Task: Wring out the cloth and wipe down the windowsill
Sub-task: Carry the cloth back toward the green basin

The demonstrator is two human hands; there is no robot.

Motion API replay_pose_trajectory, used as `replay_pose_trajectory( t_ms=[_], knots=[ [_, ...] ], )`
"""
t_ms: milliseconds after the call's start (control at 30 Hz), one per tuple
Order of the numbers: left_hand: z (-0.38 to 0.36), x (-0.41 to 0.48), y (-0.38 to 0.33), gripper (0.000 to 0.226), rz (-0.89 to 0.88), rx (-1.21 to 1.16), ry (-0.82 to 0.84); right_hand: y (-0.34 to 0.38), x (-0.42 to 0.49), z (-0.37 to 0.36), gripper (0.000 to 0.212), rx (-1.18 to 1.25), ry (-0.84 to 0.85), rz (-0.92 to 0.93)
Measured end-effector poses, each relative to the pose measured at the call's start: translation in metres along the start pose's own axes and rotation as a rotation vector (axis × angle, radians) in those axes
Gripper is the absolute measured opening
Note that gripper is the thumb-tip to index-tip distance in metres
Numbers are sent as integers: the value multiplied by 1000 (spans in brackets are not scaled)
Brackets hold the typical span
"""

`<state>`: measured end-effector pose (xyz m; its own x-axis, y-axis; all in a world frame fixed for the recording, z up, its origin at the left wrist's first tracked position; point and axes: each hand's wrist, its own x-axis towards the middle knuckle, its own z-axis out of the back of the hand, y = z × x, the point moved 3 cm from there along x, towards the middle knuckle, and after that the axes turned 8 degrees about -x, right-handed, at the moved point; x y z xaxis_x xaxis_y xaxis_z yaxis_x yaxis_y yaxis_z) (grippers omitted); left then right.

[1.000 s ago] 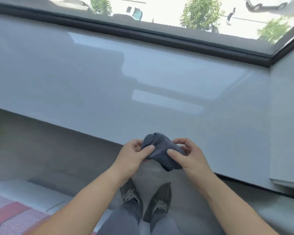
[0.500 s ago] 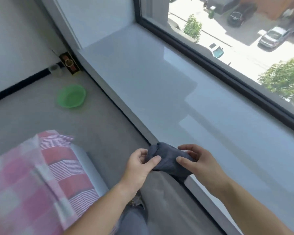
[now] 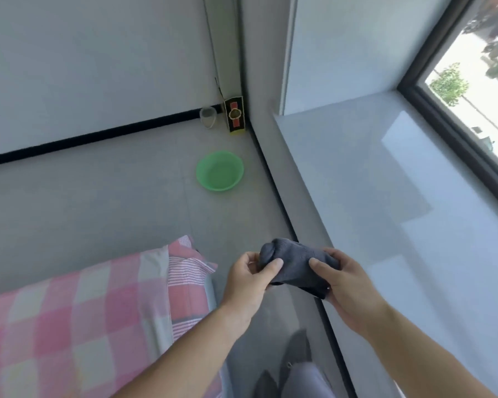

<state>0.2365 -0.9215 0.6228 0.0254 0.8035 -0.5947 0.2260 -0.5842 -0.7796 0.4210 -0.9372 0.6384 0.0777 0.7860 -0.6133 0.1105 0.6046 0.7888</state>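
green basin [image 3: 220, 170] – floor | clear cup [image 3: 208, 117], patterned box [image 3: 235, 114] – wall corner | pink checked bedding [image 3: 78, 320]

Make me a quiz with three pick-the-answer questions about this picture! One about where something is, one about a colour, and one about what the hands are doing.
1. Where is the basin?
A. on the windowsill
B. on the floor by the wall corner
C. on the bed

2. What colour is the cloth?
A. dark grey
B. yellow
C. white

3. How is the cloth being held?
A. spread flat on the windowsill
B. hanging from one hand
C. bunched up between both hands

Answers:
1. B: the green basin sits on the grey floor, left of the windowsill.
2. A: the cloth looks dark grey against the pale floor.
3. C: the left hand and right hand each grip one end of the bunched cloth, held in the air.
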Motion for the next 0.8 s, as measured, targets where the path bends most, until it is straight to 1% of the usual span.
replay_pose_trajectory(
  t_ms=[67, 233, 367, 433, 567, 667, 800],
  knots=[
    [14, 35, -31, 27, -23, -36, -37, 31, 39, -25, 17, -57, 20, 18],
    [46, 146, -108, 25, -61, -62, -133, 110, 156, -90, 18, -123, 63, 74],
    [66, 244, -177, 22, -64, -52, -189, 166, 262, -138, 29, -180, 82, 88],
    [75, 288, -208, 24, -42, -40, -203, 193, 308, -160, 32, -211, 92, 78],
    [98, 367, -266, 32, -26, 50, -200, 242, 385, -201, 34, -230, 114, 47],
    [110, 417, -300, 35, -18, 119, -185, 267, 432, -223, 32, -210, 93, 31],
    [120, 493, -337, 25, 23, 212, -86, 286, 495, -244, 27, -167, 30, -11]
  ],
)
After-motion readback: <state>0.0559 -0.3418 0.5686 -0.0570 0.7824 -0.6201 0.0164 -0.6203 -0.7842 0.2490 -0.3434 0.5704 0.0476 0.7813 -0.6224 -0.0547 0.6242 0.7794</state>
